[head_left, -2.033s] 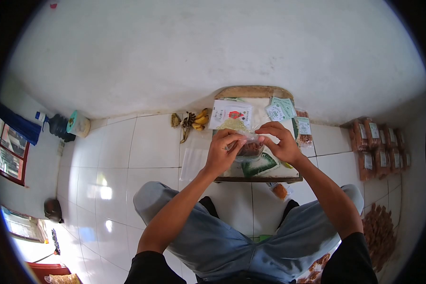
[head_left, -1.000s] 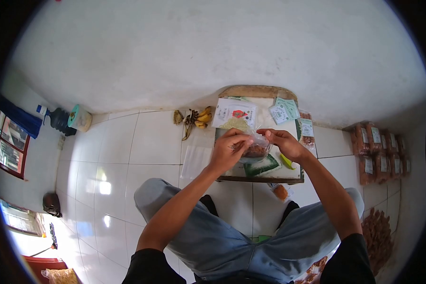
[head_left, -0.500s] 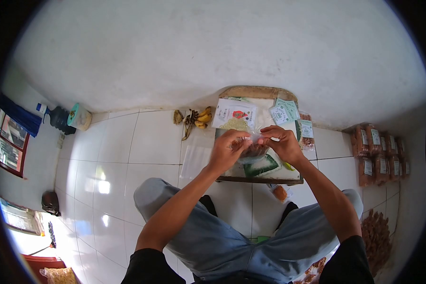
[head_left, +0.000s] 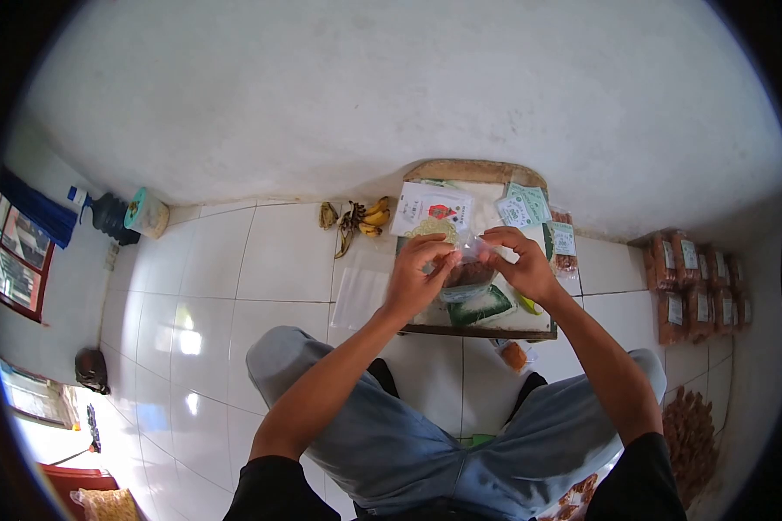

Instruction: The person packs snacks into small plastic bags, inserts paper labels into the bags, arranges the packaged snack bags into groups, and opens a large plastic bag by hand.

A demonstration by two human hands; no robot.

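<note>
A clear plastic bag with reddish-brown contents [head_left: 469, 276] hangs between my hands above a low table [head_left: 530, 333]. My left hand [head_left: 419, 271] pinches the bag's top edge on the left side. On the right side, my right hand [head_left: 521, 262] pinches the same top edge, a short gap away. Beneath the bag lies a green and white packet [head_left: 482, 308]. Behind my hands are a white printed sheet with a red mark [head_left: 439, 207] and pale green label cards [head_left: 521, 207]. A filled, labelled bag [head_left: 563, 241] rests at the table's right edge.
Bananas [head_left: 374, 217] lie on the floor left of the table, near clear plastic sheets [head_left: 361, 291]. Packed, labelled bags [head_left: 691, 282] stand stacked at the right, with a brown pile [head_left: 691, 434] nearer me. A small orange packet [head_left: 514, 354] lies below the table's front edge.
My hands have shifted very slightly apart at the bag's top, and the bag's mouth looks a little wider. The bag's contents show more clearly.
</note>
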